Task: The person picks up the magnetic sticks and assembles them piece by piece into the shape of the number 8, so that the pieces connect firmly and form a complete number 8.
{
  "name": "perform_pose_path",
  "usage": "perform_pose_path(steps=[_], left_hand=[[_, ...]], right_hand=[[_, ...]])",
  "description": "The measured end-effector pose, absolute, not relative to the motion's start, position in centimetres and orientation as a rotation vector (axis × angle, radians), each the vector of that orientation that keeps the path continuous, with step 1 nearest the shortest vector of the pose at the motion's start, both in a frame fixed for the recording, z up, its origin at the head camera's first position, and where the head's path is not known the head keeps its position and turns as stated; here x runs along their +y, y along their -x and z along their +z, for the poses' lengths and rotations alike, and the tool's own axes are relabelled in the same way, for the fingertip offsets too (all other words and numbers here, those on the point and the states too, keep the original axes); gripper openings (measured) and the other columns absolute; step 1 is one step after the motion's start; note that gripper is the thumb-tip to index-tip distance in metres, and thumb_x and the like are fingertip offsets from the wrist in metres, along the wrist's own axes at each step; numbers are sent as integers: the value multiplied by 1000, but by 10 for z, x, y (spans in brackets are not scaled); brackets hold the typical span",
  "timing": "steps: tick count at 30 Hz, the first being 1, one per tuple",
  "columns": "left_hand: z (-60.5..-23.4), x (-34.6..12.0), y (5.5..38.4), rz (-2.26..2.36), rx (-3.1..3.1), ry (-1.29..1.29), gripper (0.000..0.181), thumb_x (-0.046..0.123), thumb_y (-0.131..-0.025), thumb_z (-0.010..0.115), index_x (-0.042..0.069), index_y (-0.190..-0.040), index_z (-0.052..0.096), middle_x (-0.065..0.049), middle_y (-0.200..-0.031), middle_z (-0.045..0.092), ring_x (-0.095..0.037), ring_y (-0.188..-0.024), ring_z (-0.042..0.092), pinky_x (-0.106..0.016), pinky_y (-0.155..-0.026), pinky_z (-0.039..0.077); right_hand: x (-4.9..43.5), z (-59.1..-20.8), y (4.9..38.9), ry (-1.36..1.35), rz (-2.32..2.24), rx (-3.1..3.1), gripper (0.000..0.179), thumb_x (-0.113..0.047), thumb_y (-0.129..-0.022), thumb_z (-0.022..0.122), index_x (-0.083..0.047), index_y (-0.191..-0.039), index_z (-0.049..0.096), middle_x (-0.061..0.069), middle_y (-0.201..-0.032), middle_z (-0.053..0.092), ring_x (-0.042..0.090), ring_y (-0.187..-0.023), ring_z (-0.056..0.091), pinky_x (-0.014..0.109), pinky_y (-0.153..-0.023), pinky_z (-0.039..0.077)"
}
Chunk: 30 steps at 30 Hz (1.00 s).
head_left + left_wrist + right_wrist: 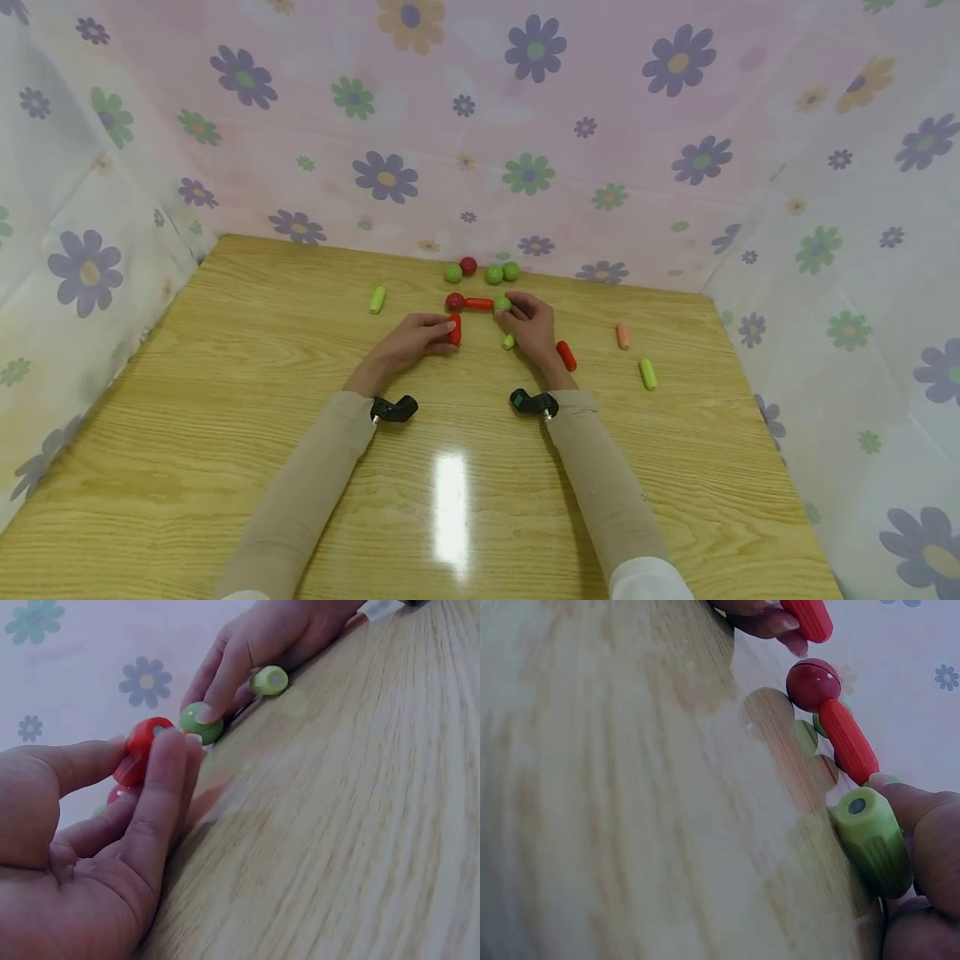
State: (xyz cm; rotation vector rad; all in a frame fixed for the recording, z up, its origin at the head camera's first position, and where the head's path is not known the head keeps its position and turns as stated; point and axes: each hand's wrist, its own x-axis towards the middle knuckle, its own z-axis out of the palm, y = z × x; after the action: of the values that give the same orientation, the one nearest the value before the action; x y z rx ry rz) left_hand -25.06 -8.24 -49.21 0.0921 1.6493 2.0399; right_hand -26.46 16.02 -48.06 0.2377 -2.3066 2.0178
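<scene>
My left hand (415, 340) pinches a ribbed red rod (455, 329) between thumb and fingers; a small grey disc shows in the rod's end in the left wrist view. Just beyond, a dark red ball (454, 302), a second red rod (479, 304) and a green ball (502, 305) lie end to end in a row. The right hand (534, 329) holds the green ball between thumb and fingers at the row's right end. Close beside that hand lies a short yellow-green rod (872, 840), its grey end disc facing the right wrist camera.
Behind the row sit several balls, including a dark red one (468, 266) and a green one (493, 274). A yellow-green rod (377, 300) lies left. To the right are a red rod (566, 356), an orange-pink rod (622, 336) and another yellow-green rod (648, 374). Flowered cloth encloses the wooden table (300, 500).
</scene>
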Motion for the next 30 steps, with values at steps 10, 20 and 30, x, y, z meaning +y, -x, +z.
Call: perform_pose_path(steps=[10,20,30], left_hand=[[-494,-79,256,2080,1644,-4,41,11,-107,52,-14,-139,49,-11,-105,64,-13,-83,71,-24,-79,58],[-493,-77,261,2127,1616,80,38,12,-107,54,-12,-137,52,-8,-96,69,-13,-83,72,-23,-77,59],[-490,-75,260,2147,1608,137,41,13,-106,55,-12,-138,52,-9,-100,67,-12,-83,72,-22,-78,58]], right_hand=[[161,-480,264,-256,2024,-2295,39,8,-91,70,18,-128,59,34,-130,58,43,-128,55,46,-111,43],[160,-480,264,-260,2028,-2293,39,8,-91,69,17,-128,59,34,-130,58,43,-128,54,47,-111,43],[160,-479,262,-267,2019,-2291,39,8,-92,69,18,-128,58,35,-131,58,44,-128,54,49,-112,42]])
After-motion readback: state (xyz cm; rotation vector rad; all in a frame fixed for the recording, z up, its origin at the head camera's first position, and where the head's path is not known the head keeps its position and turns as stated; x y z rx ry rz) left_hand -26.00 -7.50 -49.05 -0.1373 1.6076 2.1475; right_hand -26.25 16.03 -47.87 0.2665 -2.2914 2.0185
